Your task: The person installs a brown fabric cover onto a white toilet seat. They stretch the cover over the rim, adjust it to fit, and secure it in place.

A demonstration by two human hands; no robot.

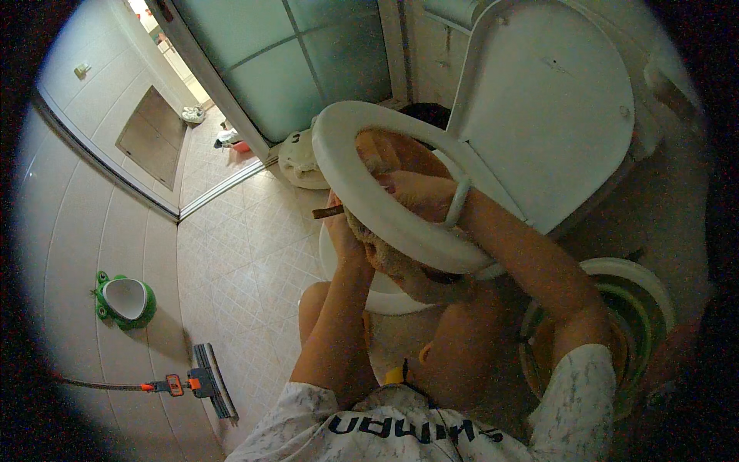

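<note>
A white toilet seat ring (327, 142) stands tilted up over the toilet bowl (396, 302). Brown fuzzy cloth, a toilet seat cover (412, 276), hangs along the ring's underside, and a dark brown tab (329, 212) sticks out on the left. My left hand (340, 225) is closed on this cover below the ring's left edge, its fingers partly hidden by the ring. Reaching across the ring, my right hand (419, 194) has its fingers curled inside the opening, pinching at the cover by the inner edge; the fingertips are hard to see. A pale bangle (459, 202) circles the right wrist.
The white toilet lid (550, 115) leans back, raised. Nested basins (627, 269) stand right of my knees. On the left are a green frog-shaped potty (125, 299) and a mop (212, 381). Behind the bowl are a pale bag-like item (300, 162) and a frosted glass door (285, 61).
</note>
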